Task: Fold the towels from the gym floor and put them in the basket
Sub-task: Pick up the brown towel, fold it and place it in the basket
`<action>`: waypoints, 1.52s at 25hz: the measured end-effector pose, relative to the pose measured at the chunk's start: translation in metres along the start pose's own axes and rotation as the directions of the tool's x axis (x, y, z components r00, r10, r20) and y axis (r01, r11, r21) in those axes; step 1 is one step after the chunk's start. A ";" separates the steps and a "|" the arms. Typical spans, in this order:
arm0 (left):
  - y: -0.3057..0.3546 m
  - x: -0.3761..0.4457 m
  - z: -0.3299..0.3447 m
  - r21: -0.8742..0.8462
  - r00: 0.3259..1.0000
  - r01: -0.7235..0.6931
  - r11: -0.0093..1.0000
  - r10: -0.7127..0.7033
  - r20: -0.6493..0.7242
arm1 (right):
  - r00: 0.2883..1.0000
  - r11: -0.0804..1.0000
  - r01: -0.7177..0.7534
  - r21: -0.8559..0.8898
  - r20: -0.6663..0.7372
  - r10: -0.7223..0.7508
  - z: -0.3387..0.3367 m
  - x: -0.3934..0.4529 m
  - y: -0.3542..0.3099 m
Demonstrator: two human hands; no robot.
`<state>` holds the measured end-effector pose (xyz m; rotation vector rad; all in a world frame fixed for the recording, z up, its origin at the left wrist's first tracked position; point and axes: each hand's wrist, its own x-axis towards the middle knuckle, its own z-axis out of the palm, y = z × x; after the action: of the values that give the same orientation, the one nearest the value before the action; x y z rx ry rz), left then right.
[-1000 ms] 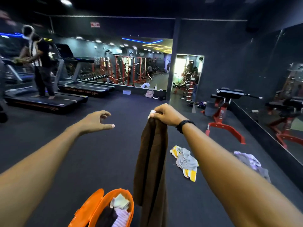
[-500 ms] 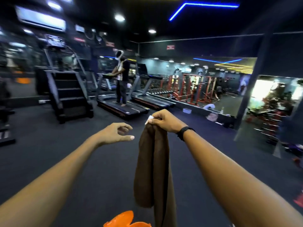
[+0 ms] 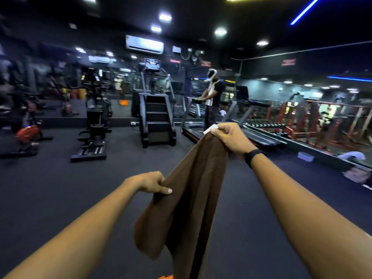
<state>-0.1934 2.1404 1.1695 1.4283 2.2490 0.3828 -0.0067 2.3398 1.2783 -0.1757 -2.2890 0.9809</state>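
A brown towel [image 3: 187, 210] hangs in front of me, doubled lengthwise. My right hand [image 3: 231, 138] grips its top end, where a white tag sticks out, held high at arm's length. My left hand [image 3: 150, 183] pinches the towel's left edge lower down and pulls it outward. Only a sliver of the orange basket [image 3: 166, 277] shows at the bottom edge, below the towel.
Dark gym floor [image 3: 60, 188] all around. A stair climber [image 3: 157, 119] and a black machine [image 3: 92, 133] stand ahead, treadmills [image 3: 259, 135] to the right with a person [image 3: 213, 97] on one. A pale cloth [image 3: 352, 156] lies by the mirror wall at right.
My view swung left and up, so the floor towels and most of the basket left the frame. My left hand, empty before, dropped and took hold of the towel's left edge.
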 end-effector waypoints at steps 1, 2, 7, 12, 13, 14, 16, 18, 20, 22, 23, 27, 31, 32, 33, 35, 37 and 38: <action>-0.003 -0.002 0.000 -0.035 0.997 0.065 0.997 -0.066 -0.032 | 0.999 1.000 0.005 0.009 -0.039 -0.005 -0.004 0.005 0.007; -0.001 -0.005 -0.001 -0.104 0.987 0.124 0.987 -0.134 -0.093 | 0.999 1.000 0.015 0.008 -0.052 -0.015 -0.006 0.010 0.018; 0.054 -0.009 -0.010 -0.681 0.843 0.161 0.714 -0.459 -0.282 | 0.960 0.997 0.005 0.081 0.279 -0.027 0.001 0.024 0.054; 0.109 -0.005 -0.021 -0.936 0.680 -0.235 0.263 -0.643 -0.351 | 0.854 0.986 0.143 0.085 0.493 -0.167 0.031 0.016 0.058; 0.117 -0.006 -0.022 -0.932 0.661 -0.290 0.220 -0.657 -0.361 | 0.864 0.986 0.141 0.087 0.475 -0.166 0.035 0.013 0.055; 0.123 -0.007 -0.023 -0.925 0.646 -0.319 0.208 -0.666 -0.372 | 0.880 0.987 0.142 0.080 0.446 -0.162 0.037 0.009 0.050; 0.131 -0.009 -0.024 -0.915 0.617 -0.343 0.214 -0.683 -0.391 | 0.902 0.987 0.162 -0.007 0.407 -0.145 0.041 0.005 0.044; 0.134 -0.012 -0.028 -0.908 0.593 -0.360 0.215 -0.698 -0.401 | 0.900 0.970 0.215 -0.111 0.409 -0.153 0.047 0.004 0.042; 0.134 -0.020 -0.034 -0.899 0.572 -0.372 0.229 -0.707 -0.416 | 0.895 0.952 0.252 -0.171 0.416 -0.162 0.051 0.006 0.045; 0.127 -0.030 -0.043 -0.896 0.531 -0.330 0.297 -0.726 -0.437 | 0.892 0.938 0.270 -0.220 0.424 -0.157 0.047 0.010 0.051; 0.120 -0.036 -0.047 -0.896 0.501 -0.265 0.357 -0.743 -0.444 | 0.892 0.931 0.275 -0.239 0.425 -0.154 0.044 0.013 0.054; 0.081 -0.068 -0.050 -0.670 0.289 0.256 0.697 -0.717 -0.635 | 0.901 0.924 0.281 -0.260 0.404 -0.160 0.030 0.027 0.053; 0.049 -0.086 -0.046 -0.557 0.257 0.476 0.681 -0.713 -0.652 | 0.895 0.951 0.303 -0.058 0.361 -0.263 0.034 0.022 0.036; 0.043 -0.085 -0.043 -0.618 0.285 0.438 0.652 -0.753 -0.593 | 0.890 0.957 0.290 -0.009 0.370 -0.266 0.038 0.021 0.034; 0.039 -0.083 -0.040 -0.682 0.315 0.395 0.616 -0.788 -0.529 | 0.888 0.963 0.270 0.015 0.383 -0.255 0.041 0.020 0.034; 0.033 -0.078 -0.038 -0.744 0.356 0.343 0.574 -0.812 -0.463 | 0.900 0.976 0.217 -0.003 0.389 -0.199 0.050 0.022 0.042; 0.033 -0.076 -0.039 -0.749 0.411 0.341 0.568 -0.807 -0.425 | 0.922 0.990 0.135 0.026 0.362 -0.135 0.052 0.025 0.052; 0.035 -0.073 -0.039 -0.755 0.444 0.327 0.569 -0.798 -0.408 | 0.931 0.994 0.093 0.050 0.351 -0.105 0.053 0.027 0.057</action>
<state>-0.1592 2.0889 1.2349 0.0047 2.6451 1.4457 -0.0663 2.3580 1.2250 0.1419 -2.5738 1.0656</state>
